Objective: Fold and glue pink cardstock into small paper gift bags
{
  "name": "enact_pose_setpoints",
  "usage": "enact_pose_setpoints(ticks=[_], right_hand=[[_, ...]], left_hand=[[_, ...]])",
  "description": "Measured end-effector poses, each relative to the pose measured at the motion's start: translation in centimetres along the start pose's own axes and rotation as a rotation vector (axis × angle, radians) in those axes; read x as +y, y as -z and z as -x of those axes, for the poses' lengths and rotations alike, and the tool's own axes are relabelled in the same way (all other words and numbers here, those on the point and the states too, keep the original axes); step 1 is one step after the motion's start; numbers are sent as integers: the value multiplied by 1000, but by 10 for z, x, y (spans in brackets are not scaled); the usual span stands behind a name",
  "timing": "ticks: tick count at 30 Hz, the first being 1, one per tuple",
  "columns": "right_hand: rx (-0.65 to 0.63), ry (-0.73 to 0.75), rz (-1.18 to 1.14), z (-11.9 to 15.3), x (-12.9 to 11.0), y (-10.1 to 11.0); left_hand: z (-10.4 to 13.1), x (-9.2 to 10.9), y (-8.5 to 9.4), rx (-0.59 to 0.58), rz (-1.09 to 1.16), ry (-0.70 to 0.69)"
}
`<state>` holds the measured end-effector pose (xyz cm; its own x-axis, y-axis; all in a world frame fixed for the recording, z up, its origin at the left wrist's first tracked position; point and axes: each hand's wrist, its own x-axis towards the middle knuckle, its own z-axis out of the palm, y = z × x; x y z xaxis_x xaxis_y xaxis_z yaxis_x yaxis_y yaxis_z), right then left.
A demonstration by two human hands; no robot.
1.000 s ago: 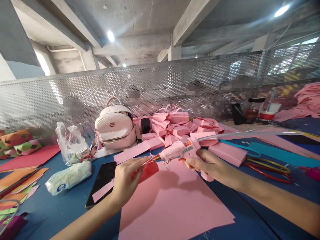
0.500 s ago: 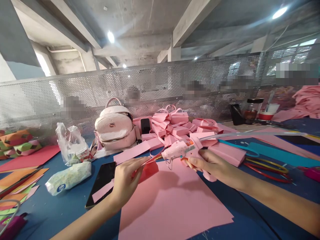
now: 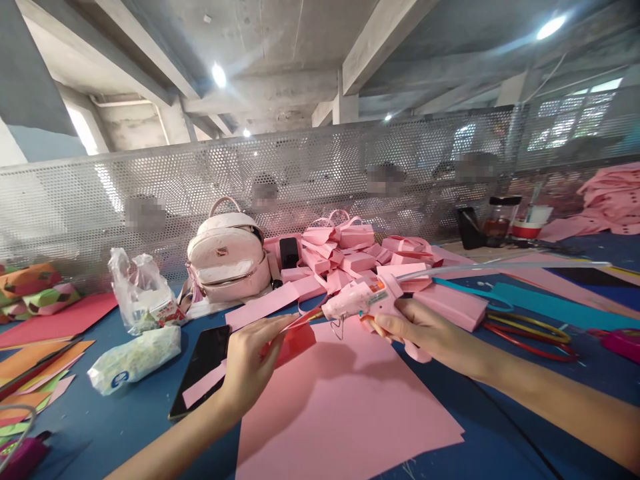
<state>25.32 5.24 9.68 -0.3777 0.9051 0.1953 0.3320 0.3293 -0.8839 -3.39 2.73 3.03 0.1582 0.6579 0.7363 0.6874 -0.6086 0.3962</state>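
Observation:
My right hand (image 3: 407,327) is wrapped round the grip of a pink hot glue gun (image 3: 357,298), its nozzle pointing left. A long clear glue stick (image 3: 480,267) sticks out of the gun's back end. My left hand (image 3: 253,360) pinches a folded red-pink paper piece (image 3: 299,343), fingers closed at its upper edge. The nozzle tip is right at that edge; I cannot tell whether it touches. Below both hands lies a large pink paper sheet (image 3: 345,413). A narrow pink strip (image 3: 205,385) lies on a black phone (image 3: 197,373) beside my left wrist.
Behind the gun is a heap of folded pink paper bags (image 3: 357,250), next to a white-pink backpack (image 3: 227,257). A tissue pack (image 3: 135,360) and a plastic bag (image 3: 137,290) lie left. Yellow and red loops (image 3: 533,337) lie right. A perforated metal partition (image 3: 310,173) stands behind.
The view has shifted slightly. Both hands, the glue gun and the paper piece keep nearly the same positions relative to each other.

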Motion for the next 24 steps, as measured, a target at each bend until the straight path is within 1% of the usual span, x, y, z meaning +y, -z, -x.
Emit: enact_pose_setpoints(ticks=[4, 11, 16, 24], right_hand=[[20, -30, 20, 1, 0, 1], [28, 7, -1, 1, 0, 2], [-1, 33, 16, 2, -1, 5], [84, -29, 84, 6, -4, 6]], left_hand=[[0, 0, 0, -1, 0, -4], [-1, 0, 1, 0, 2, -6], [-1, -1, 1, 5, 6, -8], [-2, 0, 1, 2, 8, -4]])
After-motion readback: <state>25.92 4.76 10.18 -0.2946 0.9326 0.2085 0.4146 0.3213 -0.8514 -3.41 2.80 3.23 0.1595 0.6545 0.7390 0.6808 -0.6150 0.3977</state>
